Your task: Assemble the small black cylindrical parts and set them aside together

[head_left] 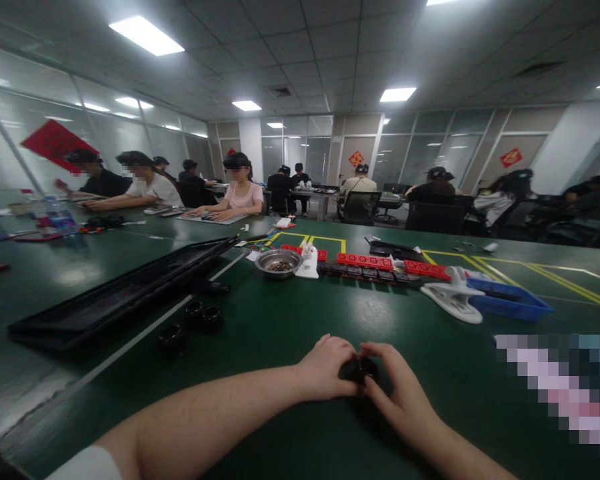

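Observation:
At the near middle of the green table, my left hand and my right hand meet around small black round parts. My left hand has its fingers curled round one black cylindrical part. Thumb and fingers of my right hand pinch a black ring-like part right beside it. Whether the two parts are joined cannot be made out, since my fingers cover much of them. To the left of my hands stand several similar black round parts, apart from my arms.
A long black tray-like frame lies at left. Beyond my hands are a metal bowl of small bits, white clamp-like pieces, red blocks and a blue tray. Several people sit at tables farther back.

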A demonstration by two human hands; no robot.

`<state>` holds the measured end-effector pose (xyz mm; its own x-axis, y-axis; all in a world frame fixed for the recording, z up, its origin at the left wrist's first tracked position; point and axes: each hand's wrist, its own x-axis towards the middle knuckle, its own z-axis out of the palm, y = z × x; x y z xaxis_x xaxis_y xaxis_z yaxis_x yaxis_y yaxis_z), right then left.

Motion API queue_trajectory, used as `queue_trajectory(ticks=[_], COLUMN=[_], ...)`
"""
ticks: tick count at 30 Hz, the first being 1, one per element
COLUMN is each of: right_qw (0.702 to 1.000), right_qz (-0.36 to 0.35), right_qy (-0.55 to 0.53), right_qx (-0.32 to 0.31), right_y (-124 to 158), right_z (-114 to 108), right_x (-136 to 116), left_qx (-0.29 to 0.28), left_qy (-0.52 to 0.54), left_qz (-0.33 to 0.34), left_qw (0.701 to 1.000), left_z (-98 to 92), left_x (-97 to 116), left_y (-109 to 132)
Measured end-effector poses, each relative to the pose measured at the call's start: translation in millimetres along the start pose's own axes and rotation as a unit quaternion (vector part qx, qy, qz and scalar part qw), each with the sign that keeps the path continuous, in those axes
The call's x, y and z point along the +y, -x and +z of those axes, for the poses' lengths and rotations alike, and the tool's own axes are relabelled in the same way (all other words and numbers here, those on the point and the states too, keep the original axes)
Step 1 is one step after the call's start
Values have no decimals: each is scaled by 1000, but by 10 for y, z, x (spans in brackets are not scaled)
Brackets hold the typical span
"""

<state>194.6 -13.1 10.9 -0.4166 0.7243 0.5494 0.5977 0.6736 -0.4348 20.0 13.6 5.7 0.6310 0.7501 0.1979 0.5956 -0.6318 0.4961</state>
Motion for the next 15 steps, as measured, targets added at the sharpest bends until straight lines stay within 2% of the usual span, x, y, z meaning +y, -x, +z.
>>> queue_trajectory(ticks=[5, 9, 15], right_qw=[998, 998, 1000], right_qz=[27, 34, -5], right_qy=[52, 40, 24], right_qx=[36, 19, -3], right_y=[6, -7, 12], right_z=[41, 45, 10], right_x=[71, 68, 11], left_qx=[13, 13, 3], left_qy=[2, 0, 2], left_qz=[-4, -2, -5], left_qw=[1000, 1000, 1000], left_z=[18, 27, 0], left_x=[-8, -13, 8], left_y=[4, 7, -2])
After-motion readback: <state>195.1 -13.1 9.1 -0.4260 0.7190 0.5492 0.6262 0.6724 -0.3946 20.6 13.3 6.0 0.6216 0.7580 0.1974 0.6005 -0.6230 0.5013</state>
